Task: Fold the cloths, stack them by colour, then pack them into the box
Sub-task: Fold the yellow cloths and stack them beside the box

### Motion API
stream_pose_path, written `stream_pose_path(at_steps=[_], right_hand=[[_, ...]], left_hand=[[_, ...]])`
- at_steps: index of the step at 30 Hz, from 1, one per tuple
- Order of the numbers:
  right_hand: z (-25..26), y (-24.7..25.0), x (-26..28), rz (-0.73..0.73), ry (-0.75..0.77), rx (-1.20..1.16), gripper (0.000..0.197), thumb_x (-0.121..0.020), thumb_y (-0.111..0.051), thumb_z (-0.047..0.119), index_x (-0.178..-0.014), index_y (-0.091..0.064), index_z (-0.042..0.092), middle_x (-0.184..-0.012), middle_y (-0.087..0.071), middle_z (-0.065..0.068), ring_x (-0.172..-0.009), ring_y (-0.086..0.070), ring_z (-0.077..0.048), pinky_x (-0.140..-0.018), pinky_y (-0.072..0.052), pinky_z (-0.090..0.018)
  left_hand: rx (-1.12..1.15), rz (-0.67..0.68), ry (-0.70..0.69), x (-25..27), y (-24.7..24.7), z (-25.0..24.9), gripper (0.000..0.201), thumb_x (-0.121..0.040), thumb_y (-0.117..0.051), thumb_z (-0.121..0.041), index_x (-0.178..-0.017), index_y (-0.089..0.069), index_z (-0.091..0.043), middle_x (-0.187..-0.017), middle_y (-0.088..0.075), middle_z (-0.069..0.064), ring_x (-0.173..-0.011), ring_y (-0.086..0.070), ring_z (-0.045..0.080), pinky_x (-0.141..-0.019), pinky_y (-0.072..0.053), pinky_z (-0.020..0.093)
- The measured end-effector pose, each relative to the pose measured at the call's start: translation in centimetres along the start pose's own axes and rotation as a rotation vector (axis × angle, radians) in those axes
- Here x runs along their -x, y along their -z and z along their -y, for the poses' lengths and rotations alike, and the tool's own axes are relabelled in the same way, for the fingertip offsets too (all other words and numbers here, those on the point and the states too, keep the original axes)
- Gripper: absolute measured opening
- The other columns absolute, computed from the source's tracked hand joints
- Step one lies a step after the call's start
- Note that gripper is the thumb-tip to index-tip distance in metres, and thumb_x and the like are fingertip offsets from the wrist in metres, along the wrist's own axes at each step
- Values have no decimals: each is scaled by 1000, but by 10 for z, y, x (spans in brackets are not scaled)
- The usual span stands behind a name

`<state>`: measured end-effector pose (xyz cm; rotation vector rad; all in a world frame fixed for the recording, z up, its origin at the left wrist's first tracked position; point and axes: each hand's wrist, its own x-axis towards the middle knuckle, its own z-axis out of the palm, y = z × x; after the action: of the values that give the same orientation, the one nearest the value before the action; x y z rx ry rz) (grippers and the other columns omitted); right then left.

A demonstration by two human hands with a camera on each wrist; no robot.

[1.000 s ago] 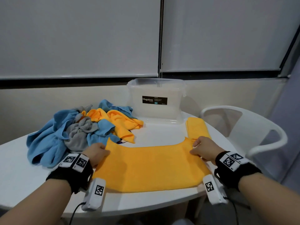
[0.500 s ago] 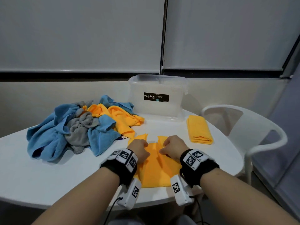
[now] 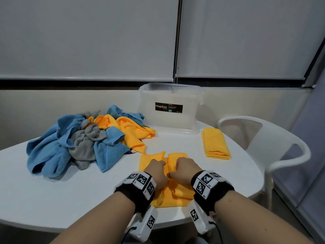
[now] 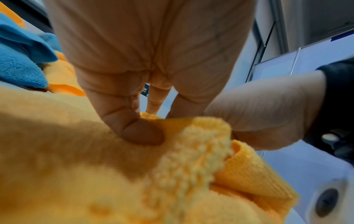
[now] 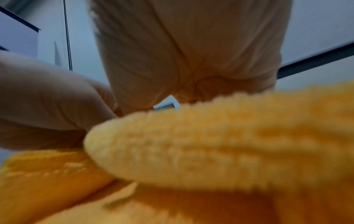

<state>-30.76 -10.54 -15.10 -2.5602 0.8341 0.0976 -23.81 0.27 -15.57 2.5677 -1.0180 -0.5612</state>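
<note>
The yellow cloth (image 3: 177, 191) lies near the table's (image 3: 52, 199) near edge — our left hand (image 3: 157, 170) and right hand (image 3: 184, 169) each pinch a fold of it, side by side. Farther right sits a folded yellow cloth (image 3: 215, 145); beyond, the box (image 3: 170, 120).

- On the table (image 3: 52, 199), the box (image 3: 170, 110) stands at twelve o'clock.
- Cloth heap (image 3: 79, 141) lies at ten o'clock.
- Folded cloth (image 3: 215, 145) at two.
</note>
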Motion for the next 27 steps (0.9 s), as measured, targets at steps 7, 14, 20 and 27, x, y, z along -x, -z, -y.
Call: stream_pose_path(at_steps=[7, 14, 20, 27], right_hand=[[0, -9, 8, 39, 18, 176, 29, -83, -64, 32, -84, -39, 17, -84, -42, -1, -82, -48, -24, -53, -35, -26], [3, 6, 9, -28, -5, -33, 26, -80, -64, 17, -103, -61, 5, -90, -54, -5, -81, -56, -22, -71, -50, -30], [14, 1, 17, 115, 1, -91, 9, -86, -56, 11, -93, -58, 6, -85, -64, -13, -68, -61, -28, -64, -54, -33], [6, 0, 10, 128, -24, -199, 20, -89, -51, 2, -104, -63, 3, -97, -68, -16, -77, -69, -29, -74, -60, -37]], left_hand=[[-23, 83, 34, 3, -2, -1, 74, -88, -60, -18, -151, -21, -17, -151, -26, 10, -133, -40, 29, -101, -44, 32], [92, 116, 34, 5, 5, 7, 87, -84, -68, -23, -153, -15, -18, -155, -27, 3, -139, -34, 23, -106, -35, 29], [196, 132, 44, 7, 7, 6, 73, -80, -69, -17, -144, -34, -15, -130, -55, 7, -116, -54, 24, -98, -47, 35], [270, 68, 141, 8, 2, 2, 69, -81, -67, -25, -139, -34, -12, -120, -53, 7, -106, -57, 24, -86, -54, 36]])
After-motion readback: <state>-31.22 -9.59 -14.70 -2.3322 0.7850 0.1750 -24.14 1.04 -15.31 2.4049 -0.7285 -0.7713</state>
